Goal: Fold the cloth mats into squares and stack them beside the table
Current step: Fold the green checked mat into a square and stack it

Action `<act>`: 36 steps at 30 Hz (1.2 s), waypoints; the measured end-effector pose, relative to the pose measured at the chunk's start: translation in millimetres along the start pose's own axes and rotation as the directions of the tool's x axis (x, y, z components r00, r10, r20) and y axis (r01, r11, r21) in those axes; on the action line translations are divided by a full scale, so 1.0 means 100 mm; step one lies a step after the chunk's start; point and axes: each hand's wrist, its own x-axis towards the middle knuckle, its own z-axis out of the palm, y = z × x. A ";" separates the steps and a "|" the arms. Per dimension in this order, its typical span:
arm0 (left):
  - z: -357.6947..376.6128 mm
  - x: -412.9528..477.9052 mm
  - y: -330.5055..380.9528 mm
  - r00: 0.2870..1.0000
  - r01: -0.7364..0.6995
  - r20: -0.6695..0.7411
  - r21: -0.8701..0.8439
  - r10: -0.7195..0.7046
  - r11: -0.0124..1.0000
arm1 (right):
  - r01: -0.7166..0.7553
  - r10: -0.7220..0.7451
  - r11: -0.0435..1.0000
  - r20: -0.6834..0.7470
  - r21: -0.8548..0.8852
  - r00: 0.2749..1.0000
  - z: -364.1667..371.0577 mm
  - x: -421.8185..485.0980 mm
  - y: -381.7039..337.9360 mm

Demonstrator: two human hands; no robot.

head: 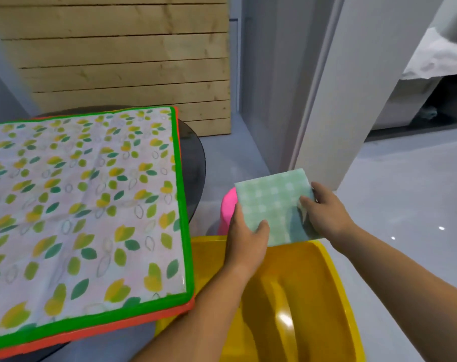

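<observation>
as left hand and right hand pinch opposite edges, folded green mat hangs over yellow seat | grey floor rightward

Your view is bright and evenly lit, seemingly from above: a white highlight sits on the yellow plastic seat and two small specks glint on the grey floor. Shadows are faint. The wide lens bends the wooden slat wall and the white pillar toward the edges. Detail is soft throughout: the green checked cloth looks smeared, and your left hand and right hand lack crisp outlines. The leaf-print mat shows a slight sheen at its near right corner
</observation>
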 end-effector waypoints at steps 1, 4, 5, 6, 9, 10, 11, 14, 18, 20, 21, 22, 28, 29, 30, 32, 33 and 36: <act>-0.01 0.14 -0.08 1.000 0.015 0.003 0.027 -0.015 1.000 | 0.002 -0.002 1.000 0.012 0.012 1.000 0.08 0.12 0.05; -0.06 0.58 -0.20 0.999 0.041 0.008 0.143 -0.042 0.989 | -0.012 0.010 0.999 0.044 0.048 0.999 0.32 0.47 0.16; -0.08 0.72 -0.23 0.999 0.042 0.016 0.188 -0.045 0.981 | -0.021 0.018 0.998 0.061 0.052 0.998 0.40 0.58 0.19; -0.11 0.84 -0.24 0.998 0.051 0.026 0.227 -0.058 0.973 | -0.031 0.027 0.998 0.080 0.050 0.996 0.48 0.68 0.22; -0.15 1.08 -0.34 0.994 0.087 0.034 0.313 -0.103 0.946 | -0.047 0.046 0.999 0.126 0.005 0.991 0.67 0.90 0.33; -0.15 1.13 -0.39 0.993 0.099 0.029 0.349 -0.116 0.932 | -0.050 0.052 0.999 0.134 -0.022 0.990 0.73 0.95 0.38; -0.14 1.17 -0.45 0.992 0.106 0.025 0.399 -0.127 0.911 | -0.056 0.063 0.997 0.141 -0.055 0.988 0.77 0.98 0.42; -0.11 1.23 -0.53 0.990 0.105 0.028 0.512 -0.139 0.853 | -0.031 0.055 0.975 0.108 -0.220 0.993 0.84 1.05 0.57; -0.07 1.25 -0.55 0.991 0.109 -0.004 0.577 -0.131 0.809 | 0.007 0.028 0.926 0.089 -0.377 0.996 0.89 1.06 0.66; -0.06 1.23 -0.54 0.992 0.109 -0.009 0.588 -0.129 0.802 | 0.026 0.005 0.911 0.075 -0.411 0.997 0.90 1.05 0.67; -0.05 1.21 -0.53 0.992 0.107 -0.007 0.597 -0.128 0.795 | 0.028 0.000 0.907 0.067 -0.419 0.998 0.90 1.04 0.66; -0.05 1.19 -0.52 0.991 0.106 -0.003 0.608 -0.131 0.787 | 0.028 -0.002 0.908 0.064 -0.418 0.998 0.90 1.04 0.67; -0.02 0.94 -0.37 0.997 0.060 -0.072 0.588 -0.022 0.806 | 0.019 -0.018 0.933 0.006 -0.358 1.000 0.73 0.88 0.55; 0.00 0.88 -0.34 0.996 0.045 -0.088 0.578 0.008 0.815 | 0.021 -0.024 0.939 -0.003 -0.342 1.000 0.68 0.81 0.53; 0.02 0.81 -0.30 0.994 0.035 -0.102 0.559 0.027 0.829 | 0.034 -0.039 0.945 -0.009 -0.325 0.999 0.62 0.73 0.51; 0.06 0.64 -0.18 0.992 0.026 -0.119 0.501 0.039 0.865 | 0.063 -0.070 0.950 -0.010 -0.305 0.998 0.50 0.56 0.45; 0.08 0.55 -0.12 0.992 0.022 -0.123 0.466 0.040 0.884 | 0.075 -0.080 0.952 -0.006 -0.297 0.997 0.43 0.46 0.40; 0.12 0.23 0.11 0.991 0.018 -0.131 0.343 0.029 0.939 | 0.116 -0.122 0.960 -0.008 -0.253 0.993 0.18 0.16 0.22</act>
